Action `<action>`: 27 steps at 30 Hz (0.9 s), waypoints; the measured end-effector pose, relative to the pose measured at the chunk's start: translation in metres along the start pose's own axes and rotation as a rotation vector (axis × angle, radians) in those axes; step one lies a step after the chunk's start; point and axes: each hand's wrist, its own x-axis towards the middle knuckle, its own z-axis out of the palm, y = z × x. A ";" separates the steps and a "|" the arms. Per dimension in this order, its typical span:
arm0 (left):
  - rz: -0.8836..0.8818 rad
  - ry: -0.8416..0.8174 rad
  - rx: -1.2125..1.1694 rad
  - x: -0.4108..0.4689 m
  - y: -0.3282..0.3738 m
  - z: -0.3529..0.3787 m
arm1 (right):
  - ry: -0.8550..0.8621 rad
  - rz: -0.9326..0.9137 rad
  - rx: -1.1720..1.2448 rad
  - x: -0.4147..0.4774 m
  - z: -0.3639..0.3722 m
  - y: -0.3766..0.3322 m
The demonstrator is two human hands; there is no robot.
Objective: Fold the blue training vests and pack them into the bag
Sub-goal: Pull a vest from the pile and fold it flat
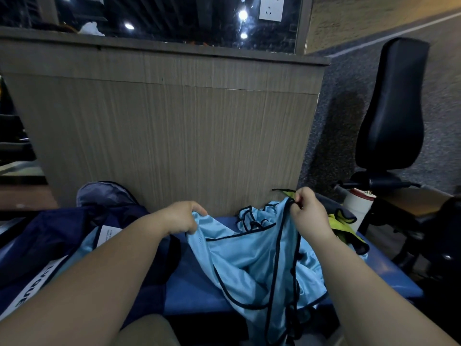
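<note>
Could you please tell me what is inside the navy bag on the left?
Light blue fabric with a white label shows in the opening of the bag. The left forearm and dark folds cover the rest, so no count is possible.

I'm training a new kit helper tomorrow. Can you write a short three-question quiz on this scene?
1. True or false: the left hand and the right hand both hold the light blue vest.
2. Where does the navy bag lie from the vest? A) on the person's left B) on the person's right C) on top of it
3. Fill in: the right hand pinches the vest's black ____.
Key: 1 true; 2 A; 3 trim.
</note>
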 end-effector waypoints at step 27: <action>0.192 -0.083 -0.776 -0.023 0.075 0.019 | -0.293 0.084 0.708 -0.010 0.018 -0.038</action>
